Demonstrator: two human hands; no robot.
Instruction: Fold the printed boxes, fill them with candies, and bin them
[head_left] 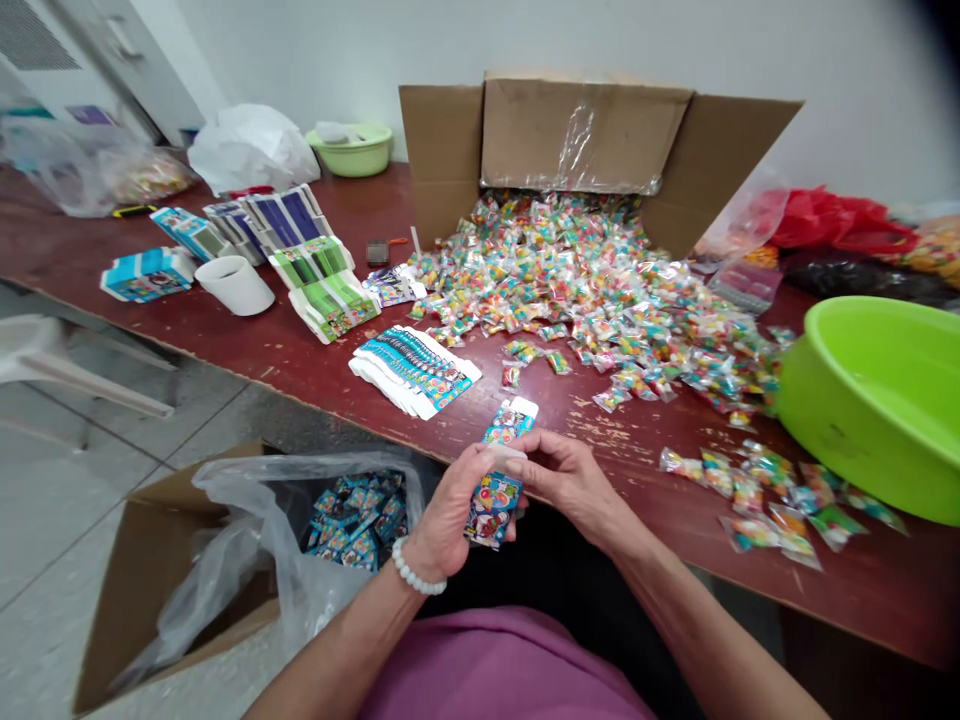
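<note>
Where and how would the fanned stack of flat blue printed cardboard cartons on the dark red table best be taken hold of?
Probably pinch the fanned stack at its near-right edge, coming from the hands' side: its cartons lie flat and overlapping, and that edge looks uncovered, facing the left hand.

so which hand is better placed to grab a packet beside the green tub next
Probably the right hand: it lies nearer the candy packets beside the green tub. The left hand is farther away, holding the small box. Both hands are at that box, so the right would come away first.
</note>
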